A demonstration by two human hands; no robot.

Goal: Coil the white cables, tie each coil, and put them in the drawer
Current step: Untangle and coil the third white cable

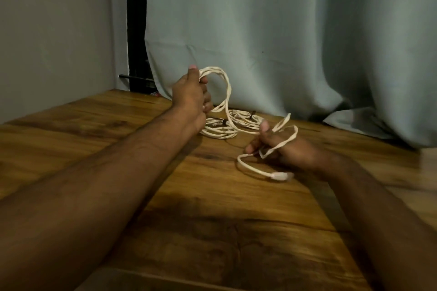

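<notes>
- Cable (228, 92) looks light and limp, likely to spring loose; best held at gathered loops.
- Left hand (190, 94) grips the raised loops; right hand (272, 146) pinches the tail near its plug (281, 176).
- Tied coils (227, 125) lie on the desk (118, 130), beside the curtain (283, 42).
- Open room lies nearer; no drawer visible.

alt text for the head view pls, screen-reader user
Left hand grips loops of a white cable above a wooden table; right hand holds its plug end. Two tied coils lie by a grey curtain.
</notes>
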